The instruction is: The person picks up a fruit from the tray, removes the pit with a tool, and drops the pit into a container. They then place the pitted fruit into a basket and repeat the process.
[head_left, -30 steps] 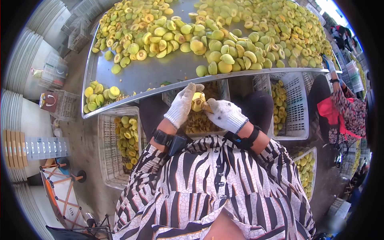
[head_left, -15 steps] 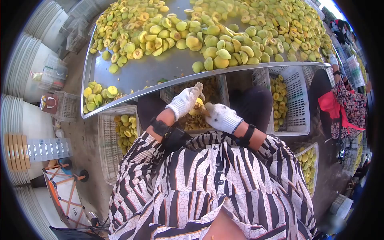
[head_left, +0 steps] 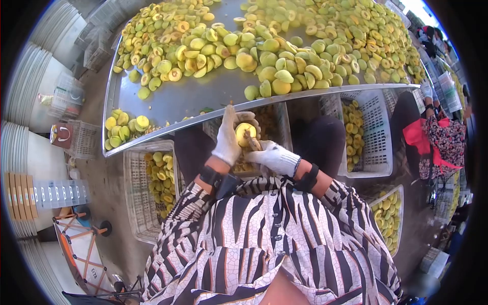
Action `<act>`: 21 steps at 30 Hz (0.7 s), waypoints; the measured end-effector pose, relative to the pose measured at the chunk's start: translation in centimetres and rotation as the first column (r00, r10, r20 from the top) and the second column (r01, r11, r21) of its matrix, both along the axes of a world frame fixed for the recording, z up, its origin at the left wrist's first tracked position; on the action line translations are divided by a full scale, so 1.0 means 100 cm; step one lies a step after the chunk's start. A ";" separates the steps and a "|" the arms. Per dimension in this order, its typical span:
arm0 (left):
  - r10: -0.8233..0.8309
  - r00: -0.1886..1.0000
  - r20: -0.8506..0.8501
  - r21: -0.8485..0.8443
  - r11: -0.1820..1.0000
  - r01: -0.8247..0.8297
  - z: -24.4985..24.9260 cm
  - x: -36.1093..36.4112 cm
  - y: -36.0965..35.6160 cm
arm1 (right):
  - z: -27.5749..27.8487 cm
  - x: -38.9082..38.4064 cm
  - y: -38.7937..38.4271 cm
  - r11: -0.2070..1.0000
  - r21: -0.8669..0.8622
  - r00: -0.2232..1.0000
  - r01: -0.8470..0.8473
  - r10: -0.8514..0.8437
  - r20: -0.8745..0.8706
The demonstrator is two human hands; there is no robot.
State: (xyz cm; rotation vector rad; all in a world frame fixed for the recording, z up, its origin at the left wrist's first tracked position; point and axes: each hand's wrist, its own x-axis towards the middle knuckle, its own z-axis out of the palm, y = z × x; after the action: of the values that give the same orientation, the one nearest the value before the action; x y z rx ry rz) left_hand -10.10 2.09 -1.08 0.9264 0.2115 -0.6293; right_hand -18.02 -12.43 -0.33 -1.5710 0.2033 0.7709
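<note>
Head view: a worker's gloved left hand (head_left: 227,137) cups a cut fruit (head_left: 246,130), fingers curled round its far side and thumb side upright, as the gloved right hand (head_left: 274,158) closes on a slim brown tool (head_left: 252,144). The fruit sits against the left palm, ahead and to the left of the right hand, its pale cut face turned up toward the camera. The tool's long axis slants forward and left from the right fingers to the middle of that face; whether its tip has sunk into the flesh cannot be made out. Of the two hands, the left is nearer the fruit, wrapped about it, while the right meets it through the tool. Below the hands, between the knees, stands a crate (head_left: 284,122) holding more pieces; just ahead runs the edge of a metal table (head_left: 188,96) heaped with halves (head_left: 284,76). More crates of fruit flank the knees, and a co-worker's patterned sleeve (head_left: 443,133) shows at far right. Dark characters run sideways on a folded cart (head_left: 81,244) at lower left, perhaps "EIZA", though blurred. White labels mark clear boxes (head_left: 61,191) above it, their print too small to read; no brand is legible.
</note>
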 end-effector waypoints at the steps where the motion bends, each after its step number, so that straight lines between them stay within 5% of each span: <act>1: 0.147 0.988 0.039 0.021 0.989 -0.148 -0.004 -0.004 -0.007 | 0.005 -0.001 0.002 0.996 0.066 0.998 0.056 -0.056 0.000; 4: 0.130 0.979 0.158 0.071 0.987 -0.142 -0.012 -0.006 -0.002 | 0.008 0.002 0.003 1.000 0.005 1.000 -0.009 0.009 0.010; 9: -0.198 0.957 0.213 0.075 0.980 0.186 -0.016 0.010 0.016 | 0.026 0.012 -0.001 0.976 -0.113 0.982 -0.186 0.181 -0.058; 15: -0.211 0.945 0.251 -0.120 0.962 0.247 -0.013 0.008 0.020 | -0.008 0.012 -0.010 0.970 0.223 0.978 -0.096 0.134 -0.162; 18: -0.244 0.935 0.259 0.043 0.970 0.241 -0.019 0.012 0.019 | 0.023 0.018 0.004 0.951 -0.215 0.975 -0.222 0.222 -0.025; 21: -0.385 0.827 0.410 0.113 0.921 0.373 -0.020 0.021 0.024 | 0.016 0.014 0.005 0.968 -0.139 0.976 -0.209 0.199 -0.084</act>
State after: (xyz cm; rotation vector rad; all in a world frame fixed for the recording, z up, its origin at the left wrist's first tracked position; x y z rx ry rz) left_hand -8.00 4.49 -3.07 1.1221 -0.3699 -0.7723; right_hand -16.61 -11.92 1.30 -1.7243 0.1525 0.9912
